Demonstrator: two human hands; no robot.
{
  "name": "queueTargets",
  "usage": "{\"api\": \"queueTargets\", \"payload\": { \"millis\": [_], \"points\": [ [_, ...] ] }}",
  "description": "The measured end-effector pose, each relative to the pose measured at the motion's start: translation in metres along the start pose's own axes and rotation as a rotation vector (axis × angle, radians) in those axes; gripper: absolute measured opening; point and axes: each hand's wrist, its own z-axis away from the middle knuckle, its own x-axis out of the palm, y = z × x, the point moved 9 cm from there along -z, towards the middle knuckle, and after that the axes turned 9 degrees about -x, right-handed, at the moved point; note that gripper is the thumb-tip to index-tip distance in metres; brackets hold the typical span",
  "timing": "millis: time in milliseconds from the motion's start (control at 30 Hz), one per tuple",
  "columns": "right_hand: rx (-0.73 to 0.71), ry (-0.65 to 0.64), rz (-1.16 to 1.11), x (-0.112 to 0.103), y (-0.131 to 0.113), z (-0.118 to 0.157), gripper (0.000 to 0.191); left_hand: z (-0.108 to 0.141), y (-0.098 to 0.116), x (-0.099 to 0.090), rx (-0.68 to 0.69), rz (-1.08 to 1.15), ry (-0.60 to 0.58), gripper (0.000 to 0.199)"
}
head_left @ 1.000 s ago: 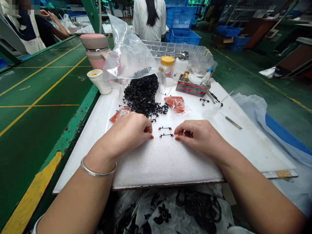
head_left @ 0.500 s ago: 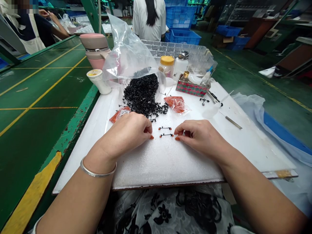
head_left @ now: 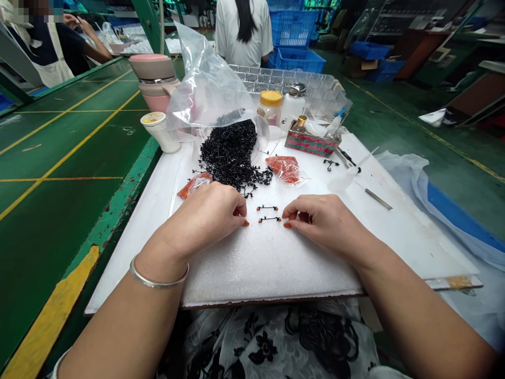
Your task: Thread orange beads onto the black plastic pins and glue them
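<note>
In the head view, two small black rods lie crosswise on the white worktop (head_left: 236,273), one just beyond the other: the near rod (head_left: 270,218) and the far rod (head_left: 268,208). Both are thin and straight, with orange tips and a small upright prong partway along. They lie between the left hand (head_left: 215,208) and the right hand (head_left: 321,213), with the right fingertips just beside the near rod's end. Both hands are bent inward, thumb close to the fingers; whether either pinches anything, I cannot tell.

The rods look very light and fairly stiff, probably plastic, so they would likely slide at a nudge and could snap if bent. A gentle fingertip hold near the ends, just inside the orange tips, seems best, leaving the prong free of pressure.
</note>
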Motion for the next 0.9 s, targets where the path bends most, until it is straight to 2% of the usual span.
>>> {"api": "queueTargets", "payload": {
  "millis": [100, 300, 433, 633, 767, 833, 900],
  "points": [
    [-0.013, 0.013, -0.016, -0.003, -0.002, 0.0, 0.009, 0.0, 0.0, -0.001, 0.001, 0.0, 0.01, 0.013],
    [0.019, 0.174, -0.096, -0.012, -0.006, -0.001, 0.011, 0.001, -0.001, 0.0, 0.002, 0.0, 0.018, 0.015],
    [-0.009, 0.065, 0.076, 0.006, -0.017, -0.007, 0.03, 0.002, 0.0, -0.004, 0.017, 0.014, 0.045, 0.016],
    [-0.049, 0.005, 0.247, 0.02, -0.03, -0.013, 0.007, 0.004, -0.002, -0.013, 0.015, 0.086, 0.113, 0.018],
    [-0.058, -0.034, 0.386, 0.024, -0.037, -0.013, 0.012, 0.004, -0.005, -0.016, 0.014, 0.146, 0.147, 0.019],
    [-0.073, -0.036, 0.43, 0.017, -0.042, -0.011, 0.014, 0.004, -0.006, -0.017, 0.019, 0.171, 0.155, 0.02],
    [-0.097, 0.058, 0.416, -0.007, -0.046, -0.005, 0.015, 0.004, -0.006, -0.018, 0.029, 0.196, 0.166, 0.021]
  ]
}}
